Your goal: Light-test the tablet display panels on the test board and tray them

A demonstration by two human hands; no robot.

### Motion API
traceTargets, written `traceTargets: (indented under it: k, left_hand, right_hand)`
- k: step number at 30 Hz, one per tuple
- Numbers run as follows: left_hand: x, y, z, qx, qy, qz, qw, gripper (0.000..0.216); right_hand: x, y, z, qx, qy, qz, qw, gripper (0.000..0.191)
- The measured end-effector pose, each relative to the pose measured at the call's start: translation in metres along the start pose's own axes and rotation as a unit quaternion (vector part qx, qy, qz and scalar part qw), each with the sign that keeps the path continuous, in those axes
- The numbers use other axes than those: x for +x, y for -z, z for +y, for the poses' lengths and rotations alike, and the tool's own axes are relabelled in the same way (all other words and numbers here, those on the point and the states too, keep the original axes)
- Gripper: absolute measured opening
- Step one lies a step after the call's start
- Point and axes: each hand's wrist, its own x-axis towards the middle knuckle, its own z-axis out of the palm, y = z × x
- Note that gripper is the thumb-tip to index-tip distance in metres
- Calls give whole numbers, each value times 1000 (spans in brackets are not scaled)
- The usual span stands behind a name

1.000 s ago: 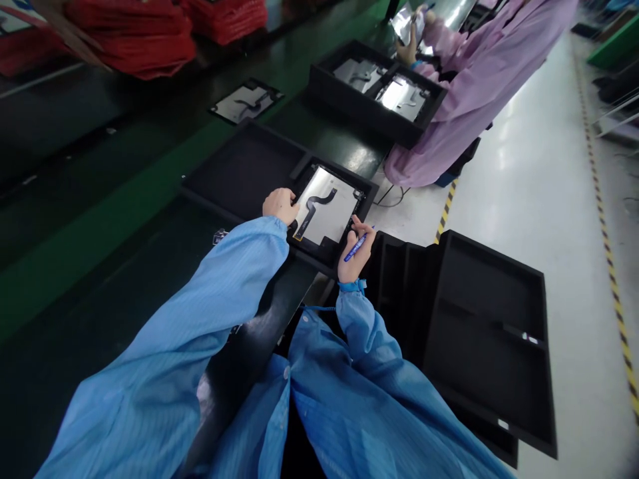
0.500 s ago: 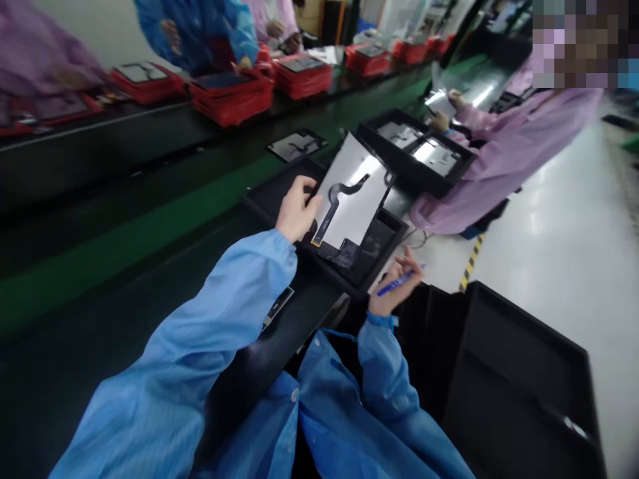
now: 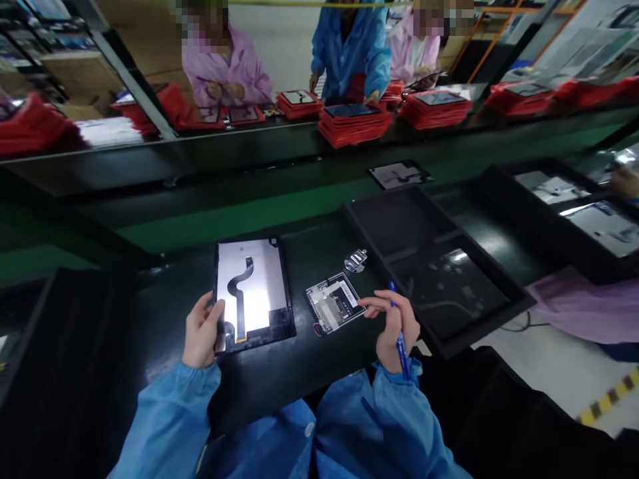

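My left hand (image 3: 202, 330) is closed on the left edge of a tablet screen panel (image 3: 262, 279), its silver back facing up with a dark flex cable (image 3: 240, 299) across it. The panel is at or just above the dark bench; I cannot tell which. My right hand (image 3: 398, 326) holds a blue pen (image 3: 401, 342), with the index finger stretched toward a small circuit board (image 3: 333, 304). That fingertip is at the board's right edge. Behind the board lies a small shiny metallic piece (image 3: 356, 261).
A black two-compartment tray (image 3: 439, 233) lies to the right, another tray (image 3: 544, 199) with panels beyond it. Another screen panel (image 3: 399, 174) rests at the back. Across the bench, several people work by red stacks (image 3: 354, 126). A black tray or box (image 3: 44, 359) stands at left.
My left hand has carried the panel from above the black tray leftward to the bench in front of me. My right hand has moved beside the circuit board, still with the pen. The view has turned left.
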Motion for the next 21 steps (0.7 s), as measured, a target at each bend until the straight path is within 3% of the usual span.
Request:
traceTargets:
  k: [3, 6, 7, 8, 9, 10, 11, 13, 16, 19, 21]
  left_hand:
    - [-1, 7, -28, 9, 12, -15, 1000, 61]
    - [-4, 16, -26, 99, -20, -58, 993, 62]
    - [-4, 21, -19, 190, -67, -74, 977, 60]
    - [-3, 25, -10, 306, -122, -93, 940, 53]
    - [0, 28, -1, 400, -162, -71, 899, 42]
    - [4, 31, 7, 465, -187, -1, 865, 38]
    - [9, 33, 14, 490, -206, 29, 847, 39]
    - [19, 33, 20, 467, -258, 8, 845, 43]
    - [26, 25, 11, 398, -351, -102, 842, 42]
    - [26, 16, -4, 369, -411, -201, 809, 42]
    - [26, 13, -11, 364, -420, -230, 799, 44]
  right_hand:
    - [-11, -11, 2, 31, -20, -44, 998, 33]
    - [-18, -9, -1, 18, -40, -69, 997, 32]
    - [-19, -7, -3, 8, -45, -81, 996, 29]
    - [-19, -6, -7, 1, -53, -96, 994, 26]
    - [-18, -5, -11, 0, -63, -116, 991, 23]
    - [-17, -6, -16, 6, -74, -142, 987, 21]
    - [-16, -10, -22, 14, -87, -172, 981, 20]
    - [-15, -26, -32, 27, -115, -242, 963, 18]
    - [-23, -65, -39, 30, -141, -325, 935, 13]
    - [-36, -103, -29, 35, -146, -383, 911, 31]
    - [-44, -118, -17, 22, -124, -390, 912, 35]
